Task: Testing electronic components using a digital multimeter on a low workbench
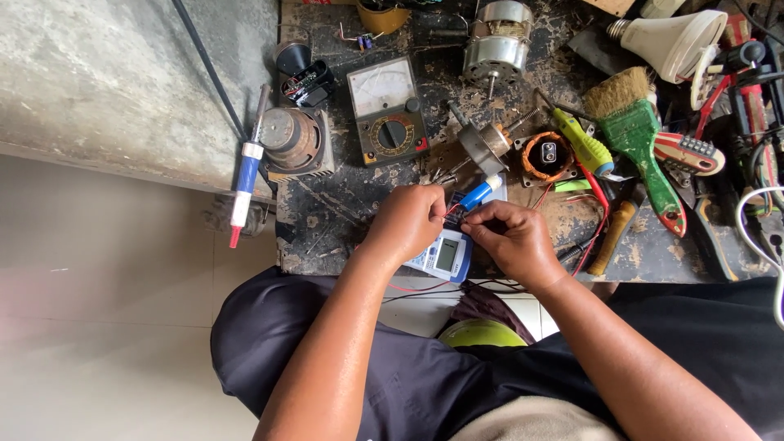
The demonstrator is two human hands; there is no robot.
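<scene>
On the scorched, cluttered dark worktop (343, 208), the left hand (406, 222) and right hand (514, 238) meet at centre, both pinched shut on a small blue-tipped component with red wires (467, 202), directly above the white digital multimeter (445, 255) at six o'clock; an analogue meter (386, 110) sits at eleven o'clock

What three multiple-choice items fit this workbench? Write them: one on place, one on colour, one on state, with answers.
1. Where does the analog meter lie?
A. beyond the hands
B. on the floor
C. in the lap

2. What colour is the paintbrush handle?
A. black
B. green
C. white

3. What are the left hand and right hand doing?
A. resting flat, apart
B. gripping the paintbrush
C. pinching a small part with red wires between them

Answers: 1 A, it lies on the bench above the hands; 2 B, the handle is green; 3 C, fingertips meet over the blue-and-white digital meter.
</scene>
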